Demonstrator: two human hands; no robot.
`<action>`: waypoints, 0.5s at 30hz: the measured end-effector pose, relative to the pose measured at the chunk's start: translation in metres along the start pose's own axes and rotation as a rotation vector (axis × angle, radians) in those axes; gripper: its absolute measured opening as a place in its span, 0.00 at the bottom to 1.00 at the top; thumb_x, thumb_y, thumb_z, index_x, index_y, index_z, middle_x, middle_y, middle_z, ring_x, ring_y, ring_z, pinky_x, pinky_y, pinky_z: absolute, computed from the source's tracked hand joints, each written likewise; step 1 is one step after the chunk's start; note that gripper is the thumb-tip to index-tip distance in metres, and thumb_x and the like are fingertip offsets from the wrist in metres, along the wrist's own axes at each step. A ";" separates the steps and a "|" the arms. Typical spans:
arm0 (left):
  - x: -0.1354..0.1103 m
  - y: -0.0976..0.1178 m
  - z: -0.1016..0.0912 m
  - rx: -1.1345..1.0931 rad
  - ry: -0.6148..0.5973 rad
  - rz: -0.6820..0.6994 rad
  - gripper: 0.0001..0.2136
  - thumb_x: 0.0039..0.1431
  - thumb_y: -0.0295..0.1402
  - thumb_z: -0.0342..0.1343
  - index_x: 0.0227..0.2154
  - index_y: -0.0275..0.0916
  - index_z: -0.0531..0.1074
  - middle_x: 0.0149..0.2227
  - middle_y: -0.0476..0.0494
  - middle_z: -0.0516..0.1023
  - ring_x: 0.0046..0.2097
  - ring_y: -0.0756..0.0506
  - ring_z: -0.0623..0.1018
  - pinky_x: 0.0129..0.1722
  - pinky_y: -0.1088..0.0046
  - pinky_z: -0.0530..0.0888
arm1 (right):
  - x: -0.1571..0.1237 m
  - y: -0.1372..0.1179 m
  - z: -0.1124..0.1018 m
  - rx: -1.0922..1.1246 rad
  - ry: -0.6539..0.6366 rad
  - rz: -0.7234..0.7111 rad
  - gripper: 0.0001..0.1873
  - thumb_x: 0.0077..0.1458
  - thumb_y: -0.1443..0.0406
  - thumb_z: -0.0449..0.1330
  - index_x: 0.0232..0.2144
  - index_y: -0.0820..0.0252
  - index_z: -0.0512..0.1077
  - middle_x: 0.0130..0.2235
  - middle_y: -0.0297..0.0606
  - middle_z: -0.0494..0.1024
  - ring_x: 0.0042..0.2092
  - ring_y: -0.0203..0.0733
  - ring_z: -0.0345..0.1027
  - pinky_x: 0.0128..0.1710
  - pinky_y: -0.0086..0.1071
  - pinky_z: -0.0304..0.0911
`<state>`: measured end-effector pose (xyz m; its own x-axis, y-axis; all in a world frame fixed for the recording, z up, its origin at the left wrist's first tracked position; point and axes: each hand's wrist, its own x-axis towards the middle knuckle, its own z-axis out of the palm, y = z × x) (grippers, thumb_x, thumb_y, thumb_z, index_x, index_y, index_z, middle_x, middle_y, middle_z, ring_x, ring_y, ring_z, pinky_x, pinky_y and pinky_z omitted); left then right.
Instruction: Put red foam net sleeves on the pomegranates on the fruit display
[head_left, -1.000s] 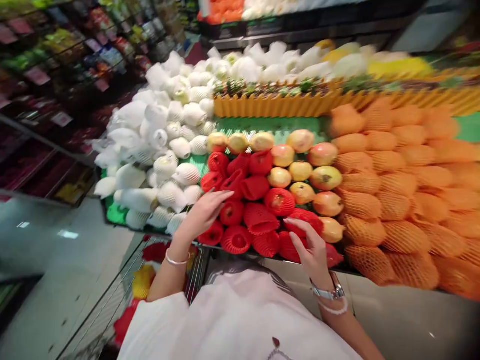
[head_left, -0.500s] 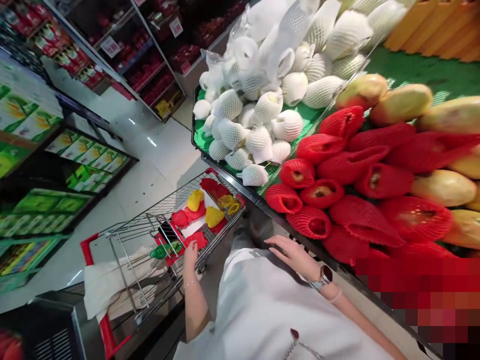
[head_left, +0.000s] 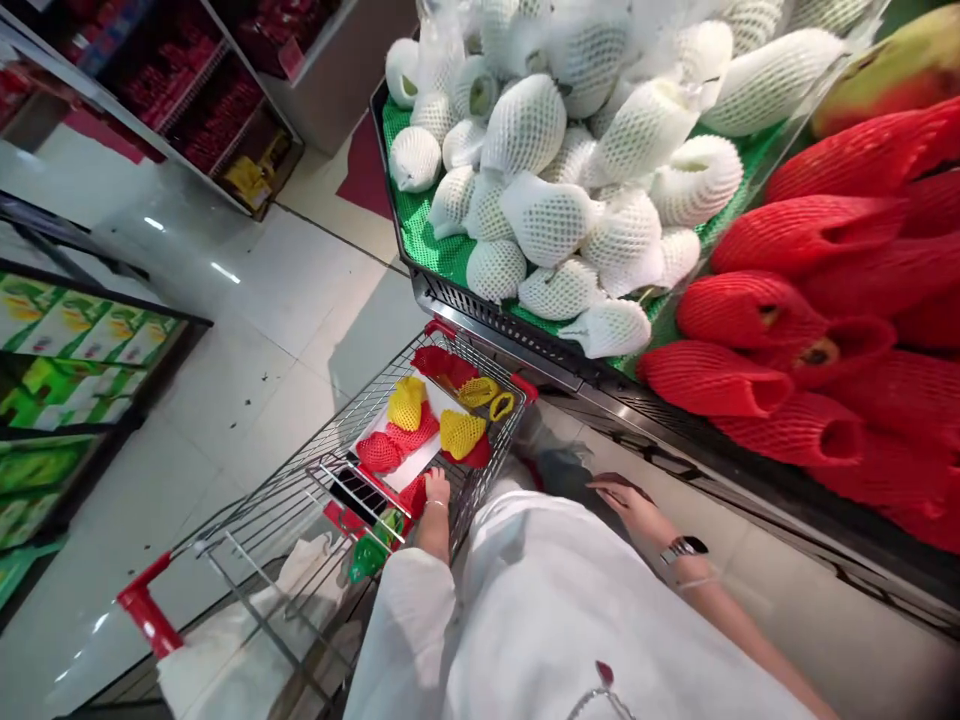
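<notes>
- The left hand point(head_left: 437, 487) was inside the shopping cart point(head_left: 441, 327), at its right side, with the fingers over a red net sleeve point(head_left: 412, 496). Whether they had closed on it could not be told, since the hand's own back hid the fingertips.
- That sleeve lay in the cart, beside the near end of a flat white sheet point(head_left: 409, 468).
- The right hand point(head_left: 628, 505) was held above the floor point(head_left: 720, 560), between the person's white shirt point(head_left: 525, 590) and the display stand point(head_left: 495, 328). Its fingers were extended and loosely parted; nothing was seen in it. A watch point(head_left: 684, 547) was on that wrist.
- Farther along in the cart, a yellow net point(head_left: 407, 403) sat by red netted pieces point(head_left: 380, 453); a second yellow net point(head_left: 462, 434) lay near the cart's right wall.
- A green item point(head_left: 367, 558), not identifiable, was just beside the left forearm, near a pale cloth point(head_left: 232, 655) toward the cart's red handle point(head_left: 150, 610).
- The stand bore white-netted fruit point(head_left: 551, 218) on green matting point(head_left: 431, 245), with red-netted fruit point(head_left: 712, 378) to the right of it.
</notes>
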<state>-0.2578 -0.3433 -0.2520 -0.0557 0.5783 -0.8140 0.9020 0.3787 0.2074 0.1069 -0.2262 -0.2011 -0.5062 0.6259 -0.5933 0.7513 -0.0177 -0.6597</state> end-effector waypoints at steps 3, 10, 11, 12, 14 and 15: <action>0.030 -0.021 0.001 0.026 -0.055 0.097 0.15 0.64 0.37 0.56 0.51 0.39 0.70 0.53 0.40 0.73 0.50 0.42 0.76 0.48 0.58 0.76 | -0.003 0.013 0.019 0.004 0.073 0.066 0.23 0.57 0.51 0.48 0.40 0.55 0.78 0.49 0.47 0.80 0.50 0.55 0.75 0.53 0.50 0.68; 0.081 -0.065 0.045 0.057 -0.233 0.067 0.16 0.63 0.37 0.57 0.51 0.39 0.70 0.53 0.40 0.73 0.51 0.42 0.76 0.48 0.58 0.76 | -0.015 0.060 0.063 0.083 0.202 0.241 0.17 0.54 0.56 0.51 0.35 0.50 0.79 0.43 0.54 0.81 0.44 0.60 0.77 0.44 0.47 0.71; 0.085 -0.069 0.051 0.049 -0.249 0.051 0.16 0.63 0.37 0.57 0.52 0.38 0.69 0.53 0.39 0.73 0.51 0.42 0.76 0.48 0.58 0.76 | -0.016 0.065 0.069 0.088 0.209 0.264 0.17 0.53 0.56 0.51 0.35 0.50 0.79 0.43 0.54 0.82 0.44 0.60 0.77 0.44 0.47 0.71; 0.087 -0.073 0.056 0.034 -0.261 0.035 0.16 0.63 0.38 0.57 0.52 0.38 0.69 0.53 0.39 0.73 0.51 0.41 0.76 0.48 0.57 0.76 | -0.017 0.069 0.073 0.093 0.214 0.285 0.17 0.53 0.56 0.51 0.35 0.51 0.79 0.43 0.54 0.82 0.45 0.60 0.77 0.45 0.47 0.71; 0.088 -0.076 0.061 -0.018 -0.269 0.019 0.16 0.63 0.37 0.57 0.52 0.38 0.69 0.52 0.39 0.73 0.51 0.41 0.76 0.48 0.58 0.76 | -0.017 0.073 0.080 0.104 0.218 0.314 0.18 0.52 0.56 0.51 0.36 0.52 0.78 0.43 0.51 0.82 0.45 0.60 0.77 0.47 0.48 0.71; 0.088 -0.075 0.061 -0.060 -0.261 0.015 0.16 0.63 0.37 0.57 0.52 0.38 0.69 0.52 0.40 0.73 0.50 0.41 0.76 0.47 0.58 0.76 | -0.018 0.075 0.083 0.109 0.219 0.322 0.18 0.52 0.56 0.51 0.36 0.53 0.78 0.43 0.49 0.82 0.45 0.59 0.77 0.47 0.48 0.71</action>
<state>-0.3044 -0.3653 -0.3728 0.0765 0.3814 -0.9212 0.8744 0.4183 0.2458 0.1370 -0.3029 -0.2780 -0.1410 0.7260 -0.6731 0.8015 -0.3154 -0.5081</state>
